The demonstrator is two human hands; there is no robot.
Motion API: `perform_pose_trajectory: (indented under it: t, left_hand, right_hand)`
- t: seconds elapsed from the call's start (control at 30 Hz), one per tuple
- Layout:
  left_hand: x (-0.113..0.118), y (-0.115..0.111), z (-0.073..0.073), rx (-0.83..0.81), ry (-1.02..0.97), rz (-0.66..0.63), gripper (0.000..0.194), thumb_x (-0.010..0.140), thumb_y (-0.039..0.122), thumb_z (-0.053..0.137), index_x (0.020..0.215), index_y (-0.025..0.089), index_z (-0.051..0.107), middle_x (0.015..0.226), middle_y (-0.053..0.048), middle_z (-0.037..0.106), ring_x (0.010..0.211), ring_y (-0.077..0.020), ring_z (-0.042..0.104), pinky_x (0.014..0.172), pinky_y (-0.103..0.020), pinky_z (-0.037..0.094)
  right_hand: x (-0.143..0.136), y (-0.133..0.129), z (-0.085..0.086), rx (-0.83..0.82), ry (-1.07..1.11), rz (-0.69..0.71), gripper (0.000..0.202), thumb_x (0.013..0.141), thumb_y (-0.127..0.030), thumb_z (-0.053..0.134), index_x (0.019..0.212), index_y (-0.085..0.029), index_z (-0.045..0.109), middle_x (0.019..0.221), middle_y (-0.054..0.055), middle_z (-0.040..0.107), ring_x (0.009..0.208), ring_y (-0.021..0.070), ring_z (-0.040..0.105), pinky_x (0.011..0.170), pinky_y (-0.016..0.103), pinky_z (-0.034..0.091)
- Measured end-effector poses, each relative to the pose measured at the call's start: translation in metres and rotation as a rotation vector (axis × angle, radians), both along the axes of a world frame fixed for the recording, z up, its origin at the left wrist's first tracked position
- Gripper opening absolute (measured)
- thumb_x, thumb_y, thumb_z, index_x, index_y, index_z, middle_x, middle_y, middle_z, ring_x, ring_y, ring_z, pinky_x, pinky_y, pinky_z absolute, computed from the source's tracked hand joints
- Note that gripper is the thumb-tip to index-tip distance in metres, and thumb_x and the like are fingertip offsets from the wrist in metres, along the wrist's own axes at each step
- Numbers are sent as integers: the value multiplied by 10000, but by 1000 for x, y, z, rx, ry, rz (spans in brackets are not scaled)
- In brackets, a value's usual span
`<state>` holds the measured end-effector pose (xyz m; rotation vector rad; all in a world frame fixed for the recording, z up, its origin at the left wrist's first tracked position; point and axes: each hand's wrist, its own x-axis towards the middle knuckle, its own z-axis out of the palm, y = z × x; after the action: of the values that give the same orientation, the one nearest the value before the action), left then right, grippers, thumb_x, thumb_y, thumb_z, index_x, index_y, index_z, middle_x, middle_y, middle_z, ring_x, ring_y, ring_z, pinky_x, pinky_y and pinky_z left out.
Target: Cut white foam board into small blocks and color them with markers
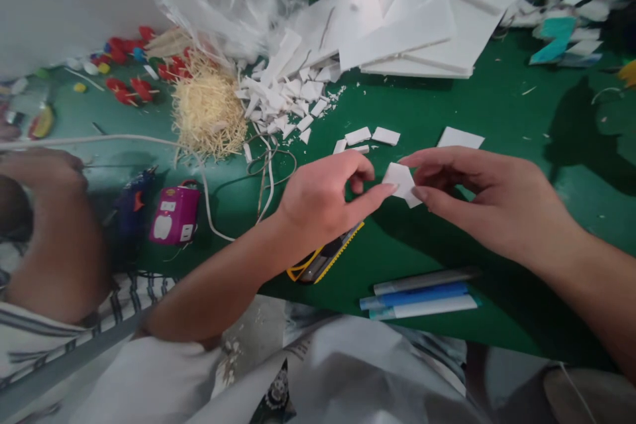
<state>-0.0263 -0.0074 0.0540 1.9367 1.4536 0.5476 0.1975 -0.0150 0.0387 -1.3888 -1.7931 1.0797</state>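
Between my two hands is a small white foam-board piece (399, 181) with angled edges. My left hand (330, 195) pinches its left side, thumb across its face. On the right edge, the thumb and fingertips of my right hand (481, 189) grip the same piece. Just beyond my left hand lie several small foam blocks (386, 136), and a flat white foam piece (461, 138) is beyond my right hand. A yellow and black utility knife (330, 255) lies partly hidden under my left wrist.
Several pens (422, 295) lie near the table's front edge. White foam sheets (422, 33), foam scraps (283, 99) and a heap of pale wooden sticks (211, 112) are at the back. A cable crosses beside a magenta box (175, 215). Another person's arm (59, 245) rests at left.
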Motion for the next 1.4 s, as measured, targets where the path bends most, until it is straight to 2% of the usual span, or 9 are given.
perform_pose_trajectory:
  t: [0.13, 0.27, 0.37, 0.6, 0.77, 0.93, 1.07, 1.2, 1.4]
  left_hand:
    - [-3, -12, 18, -30, 692, -110, 393, 810, 523, 879, 851, 213, 641, 682, 20, 655, 595, -172, 627, 550, -270, 237]
    - [1, -27, 28, -99, 914, -347, 235, 904, 408, 799, 975, 218, 679, 702, -13, 697, 620, -240, 715, 505, -283, 188]
    - [-1, -34, 29, -44, 936, -409, 98, 925, 223, 657, 1009, 208, 705, 710, -33, 719, 593, -250, 714, 483, -299, 228]
    - [-16, -37, 27, 418, 787, -289, 377, 878, 101, 439, 1079, 149, 754, 766, -44, 735, 623, -238, 719, 561, -349, 468]
    - [-14, -36, 23, 395, 799, -250, 485, 917, 132, 409, 1279, 119, 731, 836, -58, 768, 585, -213, 709, 498, -321, 443]
    - [-10, -34, 18, 331, 835, -258, 546, 954, 139, 423, 1443, 145, 665, 1081, -87, 833, 743, -198, 778, 593, -288, 544]
    - [-12, -33, 11, 340, 780, -256, 514, 993, 132, 453, 1477, 157, 622, 1130, -69, 837, 839, -189, 801, 650, -275, 580]
    - [-16, -35, 7, 404, 646, -297, 430, 1043, 115, 480, 1456, 128, 600, 1141, -51, 835, 867, -174, 801, 685, -282, 592]
    - [-12, -41, 7, 475, 646, -347, 399, 1031, 91, 563, 1409, 176, 662, 886, 34, 780, 705, -158, 751, 622, -298, 556]
  right_hand:
    - [4, 5, -7, 150, -190, 34, 311, 894, -292, 616, 1091, -236, 850, 705, 14, 703, 533, 131, 562, 507, 282, 471]
    - [3, 6, -13, 330, -352, 115, 353, 936, -264, 556, 1134, -229, 846, 761, 38, 726, 586, 149, 612, 539, 292, 480]
    - [1, 5, -15, 391, -447, 137, 360, 987, -294, 527, 1160, -241, 839, 817, 50, 754, 624, 163, 646, 553, 302, 490]
    - [8, 1, -14, 439, -581, 177, 339, 969, -422, 608, 1198, -264, 803, 966, 75, 786, 672, 197, 681, 547, 332, 491]
    - [14, 3, -16, 485, -623, 242, 340, 951, -344, 580, 1202, -256, 792, 881, 79, 764, 684, 234, 691, 517, 351, 445]
    - [27, 6, -17, 482, -637, 257, 405, 935, -330, 549, 1262, -274, 782, 853, 76, 777, 657, 254, 685, 478, 362, 383]
    - [31, 3, -10, 524, -743, 163, 382, 946, -412, 558, 1217, -268, 785, 850, 99, 774, 626, 277, 658, 460, 383, 319]
    - [23, 1, -8, 551, -704, 111, 380, 1022, -469, 533, 1187, -249, 796, 1051, 149, 787, 862, 332, 745, 593, 428, 494]
    - [17, 13, -22, 598, -586, 298, 398, 988, -426, 620, 1222, -169, 814, 1130, 191, 768, 940, 338, 731, 757, 475, 569]
